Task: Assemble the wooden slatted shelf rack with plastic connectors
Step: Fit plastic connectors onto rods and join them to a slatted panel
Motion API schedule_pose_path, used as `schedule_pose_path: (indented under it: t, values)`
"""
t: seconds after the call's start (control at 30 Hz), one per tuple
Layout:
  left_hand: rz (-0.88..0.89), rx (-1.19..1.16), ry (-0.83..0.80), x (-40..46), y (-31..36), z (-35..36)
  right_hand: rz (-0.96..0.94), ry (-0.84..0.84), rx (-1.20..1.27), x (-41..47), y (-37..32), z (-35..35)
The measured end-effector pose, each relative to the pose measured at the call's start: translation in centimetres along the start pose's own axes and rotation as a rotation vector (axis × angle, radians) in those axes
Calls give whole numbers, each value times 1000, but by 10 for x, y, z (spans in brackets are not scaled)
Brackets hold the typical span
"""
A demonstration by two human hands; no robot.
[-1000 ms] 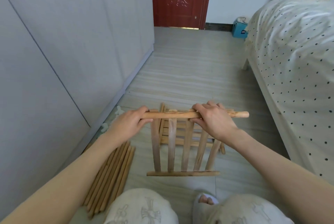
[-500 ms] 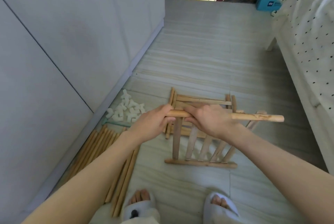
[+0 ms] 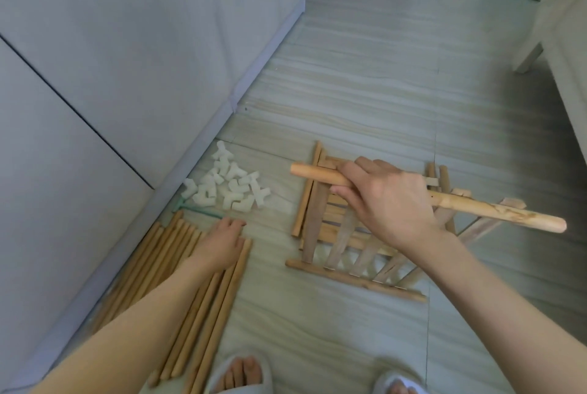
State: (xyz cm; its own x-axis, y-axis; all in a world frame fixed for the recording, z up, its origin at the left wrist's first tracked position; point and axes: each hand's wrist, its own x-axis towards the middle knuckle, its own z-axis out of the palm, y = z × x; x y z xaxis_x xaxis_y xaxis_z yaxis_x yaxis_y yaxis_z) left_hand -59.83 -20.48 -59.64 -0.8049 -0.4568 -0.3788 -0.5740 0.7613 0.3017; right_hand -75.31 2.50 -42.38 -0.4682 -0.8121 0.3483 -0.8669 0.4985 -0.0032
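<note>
Slatted light-wood shelf panel (image 3: 349, 247) stands tilted on pale tiled floor (image 3: 365, 91), top rail gripped by right hand (image 3: 386, 203). Left hand (image 3: 222, 242), fingers relaxed, rests on loose round wooden dowels (image 3: 190, 298), near white plastic connectors (image 3: 227, 185) by grey wall.

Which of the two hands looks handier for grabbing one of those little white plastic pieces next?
Probably the left hand. It holds nothing and lies on the bundle of wooden rods, just short of the white connectors. The right hand grips the slatted panel's top rail, farther away.
</note>
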Motion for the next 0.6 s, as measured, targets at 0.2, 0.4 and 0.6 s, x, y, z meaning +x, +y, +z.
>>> schedule_pose_path:
  t: [0.2, 0.4, 0.6]
  values:
    - [-53, 80, 11, 54, 11, 1, 50, -18, 0, 14, 6, 5]
    - [-83, 54, 6, 92, 14, 7, 59, -22, 23, 19, 9, 7]
    - [-120, 103, 75, 99, 11, 18, 24, 13, 21, 14, 6, 8]
